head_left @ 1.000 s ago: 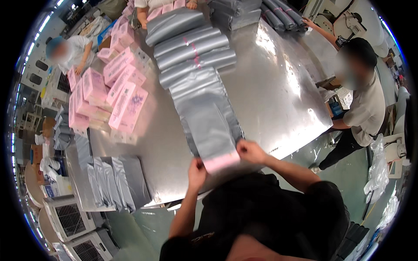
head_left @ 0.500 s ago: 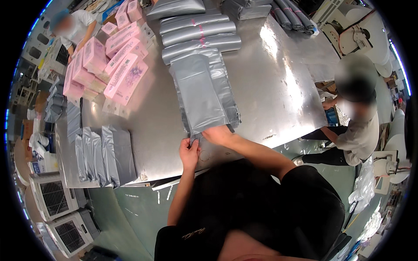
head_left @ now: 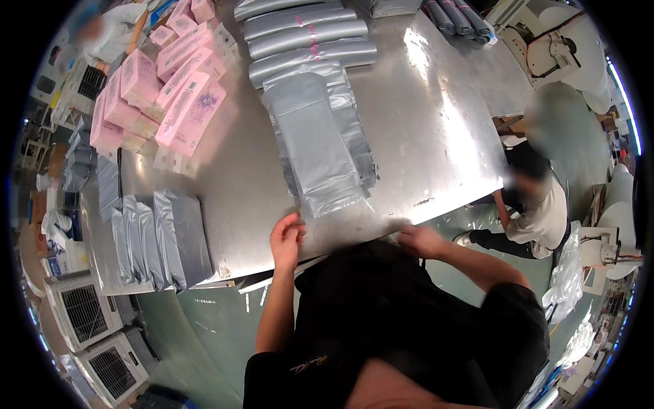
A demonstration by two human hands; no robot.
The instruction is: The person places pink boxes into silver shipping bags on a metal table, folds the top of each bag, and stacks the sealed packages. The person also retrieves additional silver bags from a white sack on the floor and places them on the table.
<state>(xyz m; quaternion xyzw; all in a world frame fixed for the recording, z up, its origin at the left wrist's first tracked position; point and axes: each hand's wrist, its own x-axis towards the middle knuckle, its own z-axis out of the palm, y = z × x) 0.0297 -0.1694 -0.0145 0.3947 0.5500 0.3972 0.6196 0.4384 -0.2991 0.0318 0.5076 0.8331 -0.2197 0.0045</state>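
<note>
A stack of flat grey plastic bags point(head_left: 317, 136) lies on the metal table in front of me, its near end slightly crumpled. Just left of that near end, my left hand point(head_left: 286, 238) hovers by the table's front edge, fingers loosely bent and apart, holding nothing. My right hand point(head_left: 419, 242) is to the right at the table edge, beside my body and apart from the bags. Its fingers are curled closed and a little blurred; a small dark shape shows at their tips, too unclear to name.
Rolled grey bag bundles point(head_left: 310, 54) lie beyond the stack. Pink packs point(head_left: 191, 112) are piled at left, with filled grey bags point(head_left: 180, 238) standing nearer. More dark rolls point(head_left: 456, 17) lie far right. A co-worker point(head_left: 538, 204) bends low beside the table's right edge; another person point(head_left: 116, 34) is far left.
Both hands have let go of the bag's near end, which now lies down. My right hand has moved right and nearer my body, my left slightly left. The co-worker at right has bent lower.
</note>
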